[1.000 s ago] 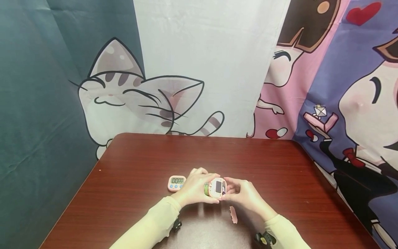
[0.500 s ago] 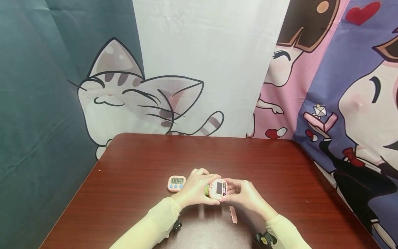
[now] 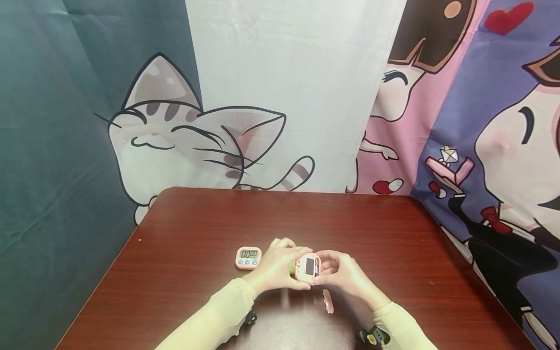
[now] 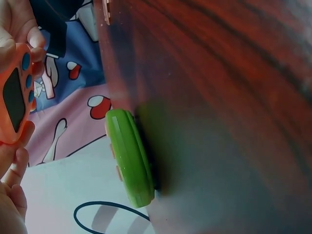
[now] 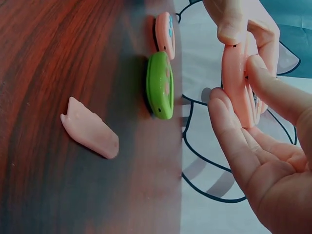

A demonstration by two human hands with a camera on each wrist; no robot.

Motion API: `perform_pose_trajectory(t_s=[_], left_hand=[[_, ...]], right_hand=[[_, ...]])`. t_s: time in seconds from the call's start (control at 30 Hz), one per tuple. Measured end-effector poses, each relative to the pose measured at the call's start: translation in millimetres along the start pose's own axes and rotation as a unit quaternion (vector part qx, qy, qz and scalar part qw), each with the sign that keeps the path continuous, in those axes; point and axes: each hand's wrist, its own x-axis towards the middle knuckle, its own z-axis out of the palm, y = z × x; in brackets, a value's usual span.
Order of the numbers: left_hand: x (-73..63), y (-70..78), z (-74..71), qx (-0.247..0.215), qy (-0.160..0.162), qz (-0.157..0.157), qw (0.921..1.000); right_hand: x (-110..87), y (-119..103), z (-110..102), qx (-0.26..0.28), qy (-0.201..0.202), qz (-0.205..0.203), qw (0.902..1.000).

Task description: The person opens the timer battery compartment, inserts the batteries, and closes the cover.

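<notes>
Both hands hold a pink digital timer (image 3: pixel 308 269) above the table, its back turned up toward the head camera. My left hand (image 3: pixel 280 266) grips its left end between thumb and fingers. At the other end, where a battery slot looks uncovered, my right hand (image 3: pixel 343 273) pinches the timer with thumb and fingers. In the left wrist view, the timer's front (image 4: pixel 14 100) shows a dark screen and blue buttons. A loose pink battery cover (image 5: pixel 91 127) lies on the table below the right hand.
A green timer (image 5: pixel 159 87) rests on the table behind the held one, partly hidden in the head view. Left of the hands lies a second pink timer (image 3: pixel 248 258) reading 00:00. Patterned cloth hangs beyond the brown table (image 3: pixel 197 218).
The held timer has shifted slightly right and toward me, with both hands keeping hold of it. The battery cover and the other pink timer stay in place.
</notes>
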Motion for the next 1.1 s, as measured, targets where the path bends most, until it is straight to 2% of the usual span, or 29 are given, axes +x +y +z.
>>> perform_pose_trajectory(t_s=[0.13,0.3,0.5,0.77,1.0,1.1], left_hand=[[0.4,0.9,0.3,0.017,0.0,0.012,0.9998],[1.8,0.9,0.7,0.03,0.019,0.033,0.9988],[2.5,1.1,1.8,0.034,0.03,0.043,0.998],[0.7,1.9,1.6,0.036,0.028,0.028,0.9986],[-0.9,3.4,4.1,0.017,0.02,0.014,0.9995],[-2.0,2.7,4.1,0.019,0.01,0.003,0.9998]], right_hand=[[-1.0,1,0,0.028,-0.004,0.005,0.9996],[-1.4,1,1,0.061,-0.015,0.006,0.998],[-0.8,2,1,0.071,-0.022,0.002,0.9972],[0.3,4,3,0.061,-0.011,-0.004,0.9981],[-0.9,7,-3,0.081,-0.044,0.0,0.9958],[-1.5,11,-6,0.081,-0.045,0.009,0.9957]])
